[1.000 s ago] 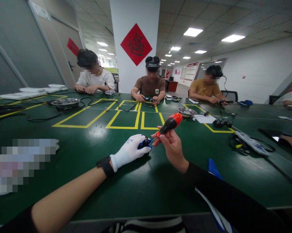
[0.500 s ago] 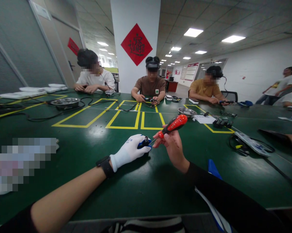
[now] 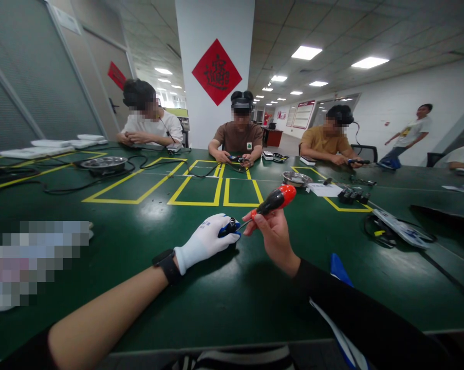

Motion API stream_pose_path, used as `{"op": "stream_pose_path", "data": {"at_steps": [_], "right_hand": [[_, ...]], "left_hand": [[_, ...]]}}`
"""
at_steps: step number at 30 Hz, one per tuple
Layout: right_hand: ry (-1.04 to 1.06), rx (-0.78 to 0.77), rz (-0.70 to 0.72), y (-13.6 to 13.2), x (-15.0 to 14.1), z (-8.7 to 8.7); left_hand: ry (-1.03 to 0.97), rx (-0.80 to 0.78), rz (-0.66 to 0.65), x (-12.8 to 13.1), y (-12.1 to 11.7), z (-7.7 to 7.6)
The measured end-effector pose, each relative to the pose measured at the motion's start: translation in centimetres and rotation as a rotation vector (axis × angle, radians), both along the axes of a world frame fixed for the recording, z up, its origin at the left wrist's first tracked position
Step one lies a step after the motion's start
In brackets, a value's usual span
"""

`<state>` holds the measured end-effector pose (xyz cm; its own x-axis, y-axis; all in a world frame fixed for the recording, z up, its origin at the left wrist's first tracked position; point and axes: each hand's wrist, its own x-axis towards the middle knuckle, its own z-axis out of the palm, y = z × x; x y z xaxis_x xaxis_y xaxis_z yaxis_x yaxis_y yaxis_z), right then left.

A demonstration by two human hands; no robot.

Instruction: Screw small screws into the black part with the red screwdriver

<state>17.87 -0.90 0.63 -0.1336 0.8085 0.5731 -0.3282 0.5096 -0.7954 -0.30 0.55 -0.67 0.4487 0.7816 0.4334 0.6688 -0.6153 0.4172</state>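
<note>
My left hand (image 3: 210, 234), in a white glove with blue fingertips, is closed around a small black part with a round metal fitting (image 3: 232, 222) on top. The glove hides most of that part, so its kind is unclear. A red and black screwdriver (image 3: 272, 201) is gripped by my bare right hand (image 3: 272, 231), its handle tilted up to the right. Its shaft slants down to the left and meets the black part beside my left fingertips. Whether the tip sits in a screw cannot be made out.
Yellow tape rectangles (image 3: 193, 201) mark the green table (image 3: 185, 318). Metal bowls (image 3: 296, 178), black parts (image 3: 353, 196), a power strip (image 3: 401, 228) and cables lie farther out. A blue and white glove (image 3: 341, 270) is near my right forearm. Several people sit opposite.
The screwdriver handle has turned, showing more black, and dipped slightly with my right hand. My left hand stays still. A person at the far right has walked left.
</note>
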Motion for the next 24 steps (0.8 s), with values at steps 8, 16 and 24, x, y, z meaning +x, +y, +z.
{"op": "stream_pose_path", "data": {"at_steps": [8,16,24], "right_hand": [[0.085,-0.088,0.104,-0.23,0.01,-0.04],[0.031,-0.043,-0.023,-0.19,-0.36,0.21],[0.077,-0.046,0.063,-0.03,-0.02,0.08]], "left_hand": [[-0.006,0.012,-0.020,-0.01,0.00,0.05],[-0.010,0.011,-0.023,-0.04,-0.01,0.04],[0.007,0.008,-0.007,-0.06,-0.05,0.11]]}}
